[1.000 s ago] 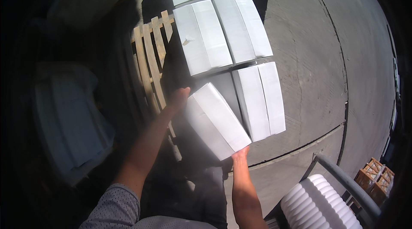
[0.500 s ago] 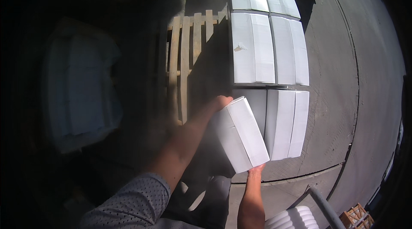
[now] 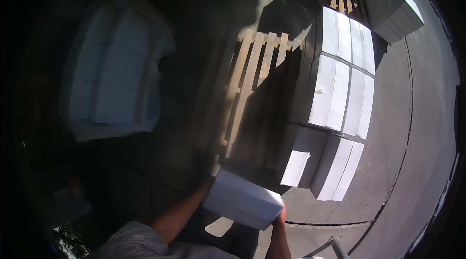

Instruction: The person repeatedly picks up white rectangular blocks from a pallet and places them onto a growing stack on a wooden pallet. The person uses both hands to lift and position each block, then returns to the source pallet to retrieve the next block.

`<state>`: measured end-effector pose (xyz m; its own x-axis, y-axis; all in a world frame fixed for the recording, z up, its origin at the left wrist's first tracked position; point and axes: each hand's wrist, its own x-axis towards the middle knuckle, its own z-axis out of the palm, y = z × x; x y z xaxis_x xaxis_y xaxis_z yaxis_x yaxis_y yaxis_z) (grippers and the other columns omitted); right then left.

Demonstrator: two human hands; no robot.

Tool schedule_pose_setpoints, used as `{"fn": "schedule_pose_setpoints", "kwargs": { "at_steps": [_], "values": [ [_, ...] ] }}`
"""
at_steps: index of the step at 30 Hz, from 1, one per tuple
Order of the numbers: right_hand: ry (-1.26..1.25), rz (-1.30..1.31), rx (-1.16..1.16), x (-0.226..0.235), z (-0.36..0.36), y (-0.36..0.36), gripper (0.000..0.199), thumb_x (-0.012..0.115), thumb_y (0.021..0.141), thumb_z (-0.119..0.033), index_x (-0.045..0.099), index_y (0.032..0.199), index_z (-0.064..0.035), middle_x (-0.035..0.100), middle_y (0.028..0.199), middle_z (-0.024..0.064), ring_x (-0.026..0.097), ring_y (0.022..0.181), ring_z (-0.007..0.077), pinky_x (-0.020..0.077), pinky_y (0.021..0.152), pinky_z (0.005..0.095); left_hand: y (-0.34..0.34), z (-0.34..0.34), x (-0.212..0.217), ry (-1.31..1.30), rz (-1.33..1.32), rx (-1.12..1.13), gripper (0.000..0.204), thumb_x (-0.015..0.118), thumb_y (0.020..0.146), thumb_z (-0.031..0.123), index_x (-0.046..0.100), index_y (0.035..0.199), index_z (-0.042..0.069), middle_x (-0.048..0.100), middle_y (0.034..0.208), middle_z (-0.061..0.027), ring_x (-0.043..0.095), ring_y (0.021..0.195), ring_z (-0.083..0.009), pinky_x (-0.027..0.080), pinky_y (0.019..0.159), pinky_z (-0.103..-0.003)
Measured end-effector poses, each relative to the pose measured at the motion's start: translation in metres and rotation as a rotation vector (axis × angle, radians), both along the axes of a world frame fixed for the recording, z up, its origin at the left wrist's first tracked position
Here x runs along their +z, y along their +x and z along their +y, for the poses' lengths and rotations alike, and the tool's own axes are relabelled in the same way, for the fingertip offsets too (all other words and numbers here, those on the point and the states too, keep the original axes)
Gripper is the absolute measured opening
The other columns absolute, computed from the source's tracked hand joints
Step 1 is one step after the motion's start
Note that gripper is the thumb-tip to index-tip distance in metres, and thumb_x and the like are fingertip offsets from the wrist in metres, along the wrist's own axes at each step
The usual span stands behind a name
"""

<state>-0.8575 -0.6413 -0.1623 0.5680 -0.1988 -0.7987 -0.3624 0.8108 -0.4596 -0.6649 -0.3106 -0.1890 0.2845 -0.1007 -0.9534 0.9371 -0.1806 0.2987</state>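
Observation:
A long white cardboard box is held crosswise in front of my body, between both hands. My left hand grips its left end, with most of the fingers in shade. At the opposite end, my right hand is closed against the box's side. Just beyond and to the right stands a stack of similar white boxes. In its nearest row, one upright box rises beside a lower box that is partly sunlit.
A slatted wooden pallet lies left of the stack, half in shadow. Farther left, a load of white boxes sits in the dark. More boxes stand at the far right. A grey metal rail shows at the lower edge.
The held box has come away from the stack toward my body, moving left and turning crosswise. The lower box beneath it is now exposed. My view has shifted left.

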Motion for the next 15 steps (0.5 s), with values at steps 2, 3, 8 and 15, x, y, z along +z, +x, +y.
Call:
{"fn": "schedule_pose_setpoints", "kwargs": {
  "at_steps": [2,3,8,15],
  "values": [
    [0.286,0.137,-0.173,0.006,0.025,0.018,0.039,0.039,0.101,-0.036,0.053,0.119,-0.0040,0.062,0.108,0.0085,0.060,0.097,0.0210,0.0507,0.084,0.0339,-0.012,0.042,0.007,-0.013,-0.016,0.079,0.049,0.045,0.097,0.045,0.062,0.117,0.003,0.063,0.112,-0.0096,0.057,0.103,-0.0199,0.043,0.094,-0.039],
    [0.159,0.080,-0.053,0.013,0.039,0.025,0.044,0.037,0.100,-0.040,0.053,0.121,-0.0043,0.062,0.111,0.0097,0.060,0.100,0.0238,0.0496,0.087,0.0369,-0.015,0.060,0.010,-0.036,-0.066,0.103,0.048,0.045,0.097,0.044,0.062,0.117,0.004,0.062,0.112,-0.0086,0.057,0.103,-0.0195,0.043,0.093,-0.039],
    [0.090,0.104,-0.024,0.063,0.101,0.065,0.055,0.033,0.099,-0.049,0.054,0.123,-0.0053,0.061,0.119,0.0120,0.056,0.109,0.0299,0.0447,0.096,0.0451,0.004,0.126,0.039,-0.039,-0.296,0.131,0.038,0.045,0.097,0.034,0.066,0.105,0.004,0.066,0.095,-0.0096,0.061,0.085,-0.0190,0.050,0.078,-0.037],
    [0.185,-0.027,0.064,0.159,0.178,0.120,0.065,0.023,0.098,-0.055,0.048,0.132,-0.0060,0.055,0.129,0.0139,0.051,0.118,0.0341,0.0412,0.099,0.0482,0.062,0.200,0.119,-0.036,-0.322,0.145,0.037,0.045,0.097,0.034,0.066,0.104,0.004,0.066,0.095,-0.0098,0.061,0.084,-0.0190,0.050,0.078,-0.037]
  ]
}}
